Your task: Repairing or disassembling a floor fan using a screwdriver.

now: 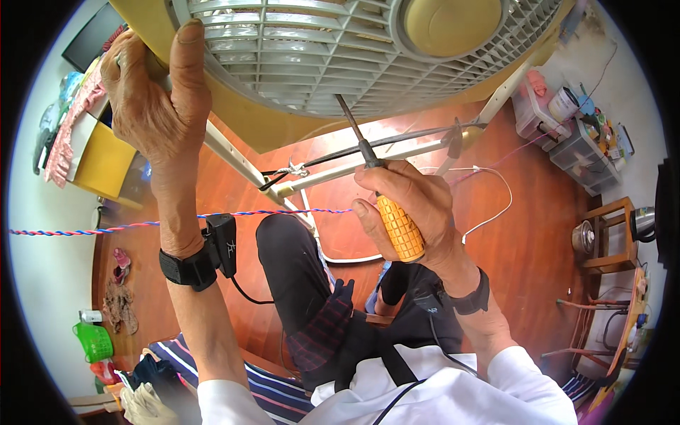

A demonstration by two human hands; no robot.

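A yellowed box fan (248, 127) with a pale slatted front grille (312, 42) fills the top of the view, held up on a white tubular stand (329, 176). My left hand (157, 92) grips the fan's left edge, thumb on the front rim and fingers behind. In my right hand (418, 205) is a screwdriver (400, 228) with a ridged yellow handle and black collar. Its metal shaft points up and away, and the tip meets the lower part of the grille. Whether it sits on a screw there is too small to tell.
A red and blue twisted cord (92, 231) crosses in front of my left wrist. White cable (506, 205) loops over the wooden floor. Plastic bins (538, 117) and a wooden stool (609, 237) stand at right. At left are a yellow cabinet (106, 161) and a green basket (92, 342).
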